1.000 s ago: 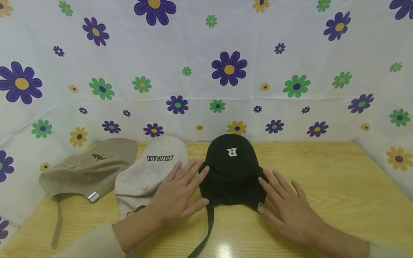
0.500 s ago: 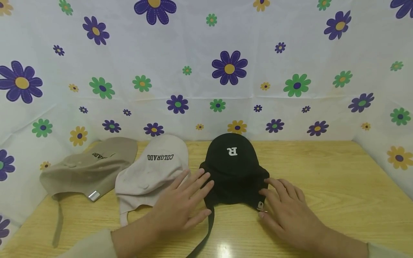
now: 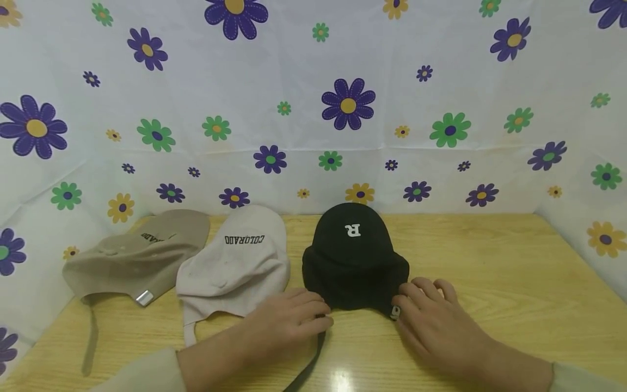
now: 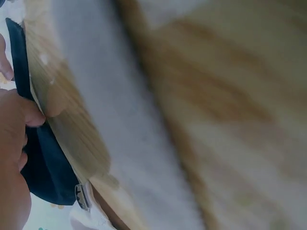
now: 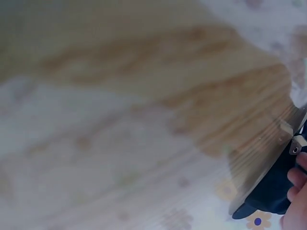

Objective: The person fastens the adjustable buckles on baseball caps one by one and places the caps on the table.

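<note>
A black cap (image 3: 354, 261) with a white letter lies on the table, its long strap (image 3: 309, 365) trailing toward the front. At the lower left corner, where the strap begins, my left hand (image 3: 289, 321) pinches the cap's edge; in the left wrist view its thumb bends over the dark cloth (image 4: 48, 163). My right hand (image 3: 436, 321) grips the opposite lower corner, fingers curled beside the metal buckle (image 3: 395, 312). That buckle also shows in the right wrist view, next to the curled fingers (image 5: 297, 178).
Left of the black cap lies a pale pink cap (image 3: 240, 267) lettered COLORADO, near my left forearm. Farther left is a beige cap (image 3: 142, 250) with a metal clasp and hanging strap. A flowered white cloth (image 3: 303, 71) stands behind the wooden table (image 3: 514, 272).
Both hands have slid toward the front along the cap's sides. Their spread fingers have curled in and now hold its lower corners. The caps have stayed in place.
</note>
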Demonstrator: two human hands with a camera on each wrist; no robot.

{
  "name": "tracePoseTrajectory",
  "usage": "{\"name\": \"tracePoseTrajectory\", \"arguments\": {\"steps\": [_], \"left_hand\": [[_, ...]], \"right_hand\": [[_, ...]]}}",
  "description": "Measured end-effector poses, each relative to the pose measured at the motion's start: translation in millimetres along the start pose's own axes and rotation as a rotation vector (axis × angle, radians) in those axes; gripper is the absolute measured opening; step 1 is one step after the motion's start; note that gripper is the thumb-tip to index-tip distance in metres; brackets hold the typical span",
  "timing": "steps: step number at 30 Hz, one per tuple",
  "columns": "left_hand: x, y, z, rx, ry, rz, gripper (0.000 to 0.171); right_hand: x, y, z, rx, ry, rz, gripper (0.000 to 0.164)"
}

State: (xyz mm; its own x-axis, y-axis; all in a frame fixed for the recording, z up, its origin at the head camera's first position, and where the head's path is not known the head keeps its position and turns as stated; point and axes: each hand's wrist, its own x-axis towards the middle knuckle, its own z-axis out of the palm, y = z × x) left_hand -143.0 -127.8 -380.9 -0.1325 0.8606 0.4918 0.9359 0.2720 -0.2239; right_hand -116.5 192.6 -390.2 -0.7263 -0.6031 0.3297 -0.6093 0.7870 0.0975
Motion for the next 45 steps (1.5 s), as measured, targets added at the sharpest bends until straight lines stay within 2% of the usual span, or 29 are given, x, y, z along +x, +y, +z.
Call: {"name": "tracePoseTrajectory", "arguments": {"steps": [3, 9, 14, 24, 28, 33, 34, 37, 38, 41, 44, 45], "left_hand": [[-0.1, -0.2, 3.6, -0.077, -0.020, 0.087, 0.014], [2.3, 1.8, 6.1, -0.059, 0.019, 0.192, 0.013], [2.6, 4.7, 4.5, -0.062, 0.018, 0.193, 0.010], [5.5, 7.1, 5.8, -0.051, -0.016, 0.196, 0.011], [6.3, 8.4, 6.4, -0.033, -0.021, 0.208, 0.014], [6.0, 9.1, 8.7, -0.066, -0.013, 0.207, 0.014], [5.8, 9.0, 9.5, -0.067, -0.009, 0.215, 0.014], [5.7, 9.2, 10.5, -0.088, -0.002, 0.222, 0.015], [5.9, 9.2, 10.7, -0.094, 0.001, 0.226, 0.016], [6.5, 9.9, 10.5, -0.124, 0.011, 0.218, 0.019], [7.2, 10.5, 10.0, -0.149, 0.022, 0.207, 0.018], [7.4, 10.6, 9.9, -0.145, 0.023, 0.206, 0.017]], "right_hand": [[0, 3, 1, -0.006, 0.034, -0.058, 0.016], [0, 9, 3, -0.012, 0.071, -0.206, 0.021], [1, 8, 3, 0.008, 0.083, -0.273, 0.030], [4, 2, 2, 0.102, 0.061, -0.259, 0.032], [3, 1, 3, 0.165, 0.095, -0.267, 0.035], [3, 0, 4, 0.218, 0.147, -0.289, 0.044], [3, 0, 4, 0.213, 0.156, -0.294, 0.043], [3, 0, 6, 0.167, 0.187, -0.301, 0.021], [4, 1, 7, 0.147, 0.194, -0.300, 0.026], [4, 2, 8, 0.125, 0.185, -0.287, 0.054], [5, 2, 8, 0.132, 0.152, -0.269, 0.025], [6, 2, 8, 0.136, 0.144, -0.269, 0.020]]}}
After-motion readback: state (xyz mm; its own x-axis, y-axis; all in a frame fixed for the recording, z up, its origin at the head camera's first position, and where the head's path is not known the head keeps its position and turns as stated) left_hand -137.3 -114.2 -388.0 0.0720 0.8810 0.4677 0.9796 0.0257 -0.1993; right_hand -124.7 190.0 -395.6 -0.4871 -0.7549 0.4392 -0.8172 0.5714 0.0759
